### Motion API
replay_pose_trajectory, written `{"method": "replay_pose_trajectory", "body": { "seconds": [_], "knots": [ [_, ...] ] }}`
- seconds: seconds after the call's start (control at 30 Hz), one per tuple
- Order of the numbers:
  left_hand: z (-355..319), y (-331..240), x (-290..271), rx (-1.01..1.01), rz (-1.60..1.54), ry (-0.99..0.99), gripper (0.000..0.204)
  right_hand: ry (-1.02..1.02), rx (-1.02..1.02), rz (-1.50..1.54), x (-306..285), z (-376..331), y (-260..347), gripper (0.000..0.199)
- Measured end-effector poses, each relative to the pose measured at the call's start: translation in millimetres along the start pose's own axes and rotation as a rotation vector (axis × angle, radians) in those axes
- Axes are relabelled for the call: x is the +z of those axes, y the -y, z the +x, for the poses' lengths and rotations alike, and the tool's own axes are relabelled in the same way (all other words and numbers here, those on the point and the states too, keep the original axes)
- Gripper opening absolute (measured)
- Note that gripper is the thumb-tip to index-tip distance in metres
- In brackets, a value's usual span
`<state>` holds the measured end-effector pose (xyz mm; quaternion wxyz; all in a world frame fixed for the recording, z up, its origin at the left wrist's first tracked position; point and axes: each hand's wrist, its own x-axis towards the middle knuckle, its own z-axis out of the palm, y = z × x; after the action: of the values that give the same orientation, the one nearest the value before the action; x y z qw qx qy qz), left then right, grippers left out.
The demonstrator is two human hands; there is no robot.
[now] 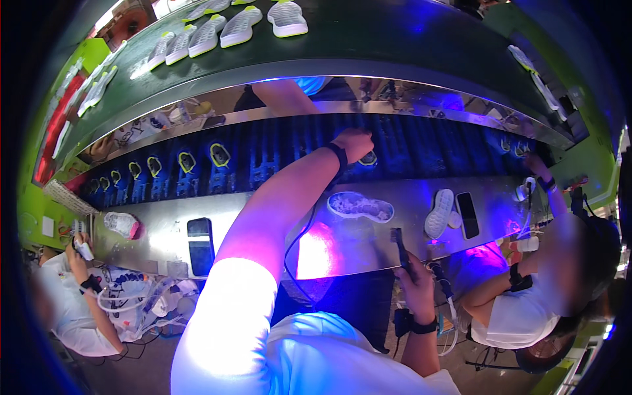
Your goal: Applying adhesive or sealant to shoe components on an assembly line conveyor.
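My left arm reaches across the metal ledge to a dark blue-lit conveyor. At its end my left hand (354,143) is closed, with its fingers curled at a dark shoe upper with a pale rim (368,158); part of that upper is hidden under the hand. My right hand (416,280) is held low near the ledge's front edge, wrapped round the handle of a small dark brush (399,247) whose bristles point up. Between the hands a white shoe sole (361,207) lies on the ledge, its hollow side up.
Another white sole (439,214) and a dark phone (467,215) lie to the right; a second phone (200,247) lies left. More uppers (187,162) stand along the conveyor (421,148). Soles (241,26) rest on the green shelf (368,39). Co-workers sit on both sides; cables hang nearby.
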<state>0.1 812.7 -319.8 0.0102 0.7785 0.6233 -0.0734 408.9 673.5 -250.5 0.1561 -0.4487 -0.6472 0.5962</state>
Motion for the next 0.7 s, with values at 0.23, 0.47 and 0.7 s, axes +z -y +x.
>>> {"method": "replay_pose_trajectory", "body": {
  "seconds": [0.23, 0.47, 0.7],
  "knots": [
    [-97, 50, -46, -0.035, 0.032, -0.020, 0.025, 0.021, 0.053, 0.056, 0, 5, -31, 0.052],
    [-202, 122, -20, -0.043, 0.282, 0.050, 0.030, 0.057, -0.066, -0.055, 22, 21, -3, 0.051],
    [-262, 106, 11, -0.304, 0.107, -0.162, 0.070, 0.010, -0.146, -0.150, 30, 17, -12, 0.055]
  ]
}}
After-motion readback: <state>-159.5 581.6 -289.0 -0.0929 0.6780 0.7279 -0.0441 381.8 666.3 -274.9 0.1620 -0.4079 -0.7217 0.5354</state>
